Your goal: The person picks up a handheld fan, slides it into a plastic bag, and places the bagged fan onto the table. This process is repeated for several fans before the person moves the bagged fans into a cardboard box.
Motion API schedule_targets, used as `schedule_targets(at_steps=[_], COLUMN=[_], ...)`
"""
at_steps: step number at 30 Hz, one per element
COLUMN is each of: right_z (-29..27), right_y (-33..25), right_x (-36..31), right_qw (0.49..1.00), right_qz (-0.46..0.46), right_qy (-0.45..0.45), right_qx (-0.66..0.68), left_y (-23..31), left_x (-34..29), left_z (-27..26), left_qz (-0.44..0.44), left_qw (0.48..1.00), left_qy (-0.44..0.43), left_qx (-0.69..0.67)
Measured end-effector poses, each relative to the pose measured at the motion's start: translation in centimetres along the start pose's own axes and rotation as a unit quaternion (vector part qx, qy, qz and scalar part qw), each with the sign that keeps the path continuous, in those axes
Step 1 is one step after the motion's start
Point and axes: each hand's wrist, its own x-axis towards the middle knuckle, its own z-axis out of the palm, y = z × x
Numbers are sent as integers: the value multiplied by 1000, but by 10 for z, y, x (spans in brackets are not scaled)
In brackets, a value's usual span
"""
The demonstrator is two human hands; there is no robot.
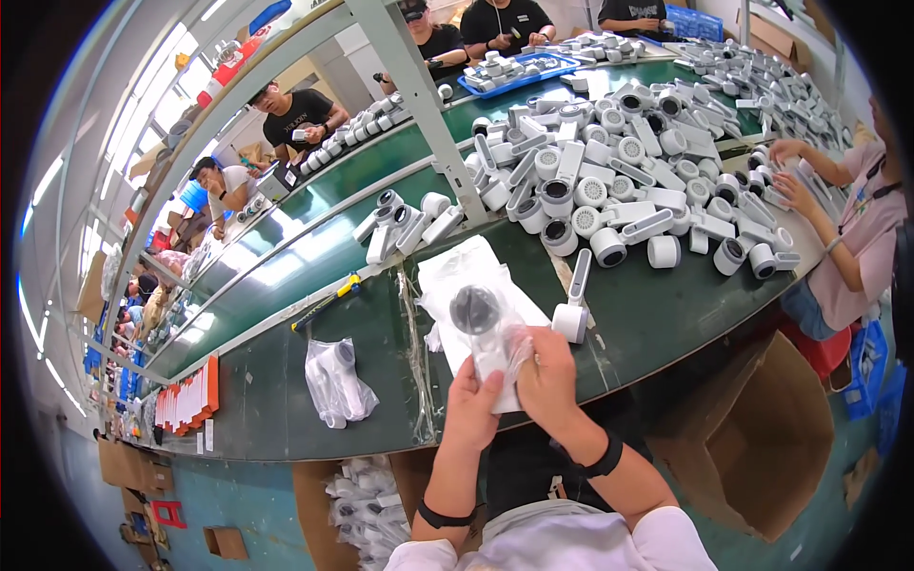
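Both my hands hold a white handheld fan (475, 311) with a dark round end, inside a clear plastic bag. Its handle is gripped by my left hand (472, 402), fingers wrapped around the bagged lower part. My right hand (549, 376) pinches the bag's edge on the other side. Beneath them lies a stack of clear-white plastic bags (457, 262) on the green table. Just right of my right hand, a single unbagged fan (571, 319) stands with its handle up. Farther left rests a bagged fan (340, 383).
A large heap of white fans (619, 171) covers the table's far right. A yellow-black cutter (328, 301) lies left, beyond orange-and-white boxes (188, 396). A metal post (419, 105) rises ahead. Cardboard boxes (752, 438) stand below the edge. A co-worker (857, 219) reaches in at right.
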Motion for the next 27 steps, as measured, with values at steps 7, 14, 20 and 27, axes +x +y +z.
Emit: schedule_targets(at_steps=[7,14,20,27], right_z=[-13,-29,-28,-21], right_y=[4,10,34,44], right_x=[-22,-35,-49,-59], right_qw=[998,974,950,963], right_qz=[-21,18,134,113], right_qy=[-64,-213,-262,-232], right_qx=[17,80,107,78], left_y=[30,55,53,49], left_x=[-5,-22,-42,-37], left_z=[-16,-86,-159,-170], left_qz=[49,232,232,181], left_qw=[991,942,654,533], left_qy=[29,205,373,435], left_qx=[-122,132,616,703])
